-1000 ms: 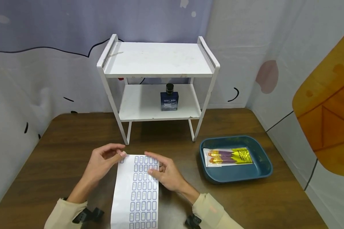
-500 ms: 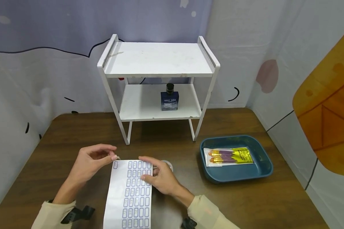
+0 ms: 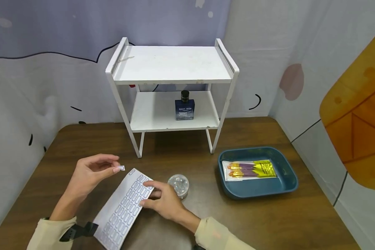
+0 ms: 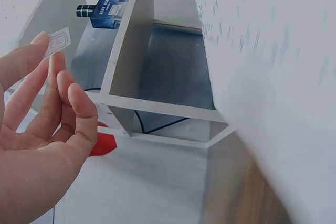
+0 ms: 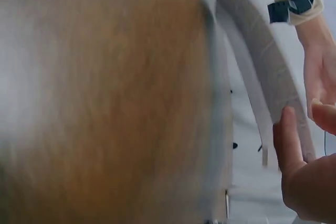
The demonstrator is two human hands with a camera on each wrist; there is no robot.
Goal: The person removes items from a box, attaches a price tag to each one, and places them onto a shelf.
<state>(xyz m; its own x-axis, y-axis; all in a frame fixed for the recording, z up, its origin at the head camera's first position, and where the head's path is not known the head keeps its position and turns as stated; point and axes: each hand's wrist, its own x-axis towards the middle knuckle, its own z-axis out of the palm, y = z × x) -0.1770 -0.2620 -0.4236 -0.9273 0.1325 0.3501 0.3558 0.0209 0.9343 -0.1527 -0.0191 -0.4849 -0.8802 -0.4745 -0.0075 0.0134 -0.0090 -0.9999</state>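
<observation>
Between thumb and fingertip, my left hand [image 3: 89, 175] pinches a small white sticker [image 3: 122, 168] with a dark printed frame. The left wrist view shows this sticker [image 4: 59, 42] up close, held by one end. My right hand [image 3: 165, 201] grips the sheet of stickers [image 3: 122, 211] near its upper right edge, thumb on the printed face. The sheet is tilted, its lower end toward the left wrist. In the right wrist view the sheet [image 5: 262, 61] appears curved beside the right hand's fingers. A round clear container [image 3: 178, 185] stands on the table just beyond the right hand.
A white two-tier shelf [image 3: 175, 66] stands at the back of the wooden table [image 3: 237, 222]. On its lower tier is a dark blue perfume bottle [image 3: 184, 108]. To the right, a teal tray [image 3: 253, 192] holds a packet of brushes [image 3: 249, 171].
The left hand has moved left and now holds a sticker apart from the sheet. The right hand has shifted left and tilted the sheet, uncovering the round container.
</observation>
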